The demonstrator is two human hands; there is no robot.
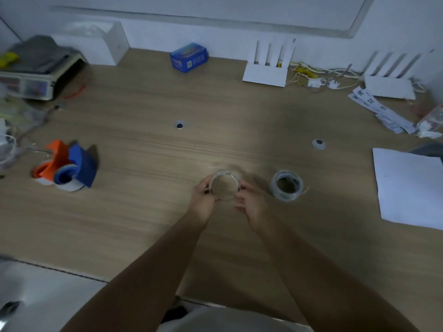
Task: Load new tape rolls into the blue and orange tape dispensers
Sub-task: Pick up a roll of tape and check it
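Wood-grain desk (143,144), dim light, white wall behind. Far left near me: orange tape dispenser (49,161) and blue tape dispenser (78,167) lying touching each other, handles pointing away from me toward the wall, roll ends toward me, each with a pale roll seated. Centre: my left hand (203,200) and right hand (251,208) both grasping a clear tape roll (224,186) between them, fingers pinched on opposite sides of its rim; roll's hole faces up toward me, desk grain visible through it. It looks transparent and thin-walled with a whitish rim. Just right of my hands: second tape roll (286,185) flat on the desk, hole up, greyish, cardboard core showing. Far right: white paper sheet (410,188).
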